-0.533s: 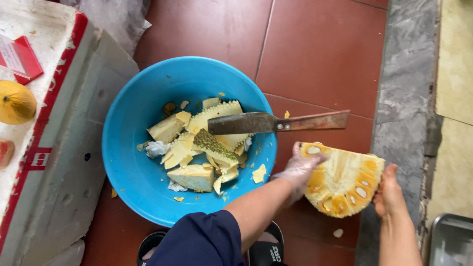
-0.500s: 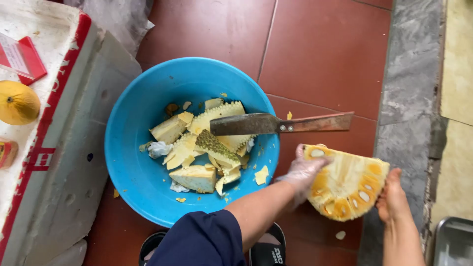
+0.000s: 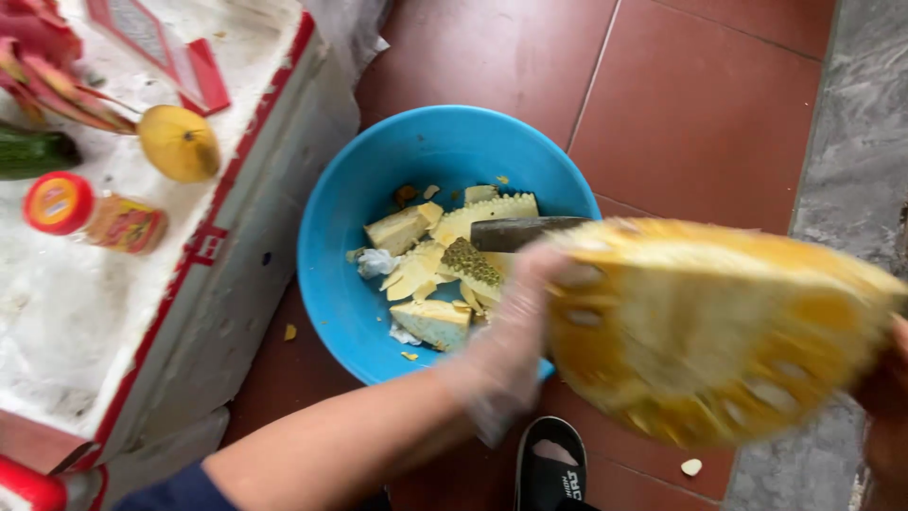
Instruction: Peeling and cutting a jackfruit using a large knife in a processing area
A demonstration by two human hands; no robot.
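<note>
Both my hands grip a large cut piece of jackfruit [image 3: 719,331], yellow flesh facing me, blurred and close to the camera. My left hand [image 3: 515,331], in a thin clear glove, clasps its left edge. My right hand [image 3: 889,407] holds its right end at the frame's edge. Behind it stands a blue plastic bowl [image 3: 331,208] with several rind and core scraps [image 3: 426,265]. A knife blade [image 3: 515,232] lies across the bowl; the fruit hides its handle.
A white foam box [image 3: 113,312] with red trim stands at left, carrying a yellow fruit [image 3: 178,142], a red-lidded jar [image 3: 90,213], a cucumber [image 3: 33,151] and dragon fruit [image 3: 47,66]. A black sandal [image 3: 553,464] shows below. Red floor tiles meet a grey stone strip [image 3: 842,142] at right.
The jackfruit piece has risen toward the camera and fills much more of the view. Both hands have stayed on it. The knife still rests on the bowl.
</note>
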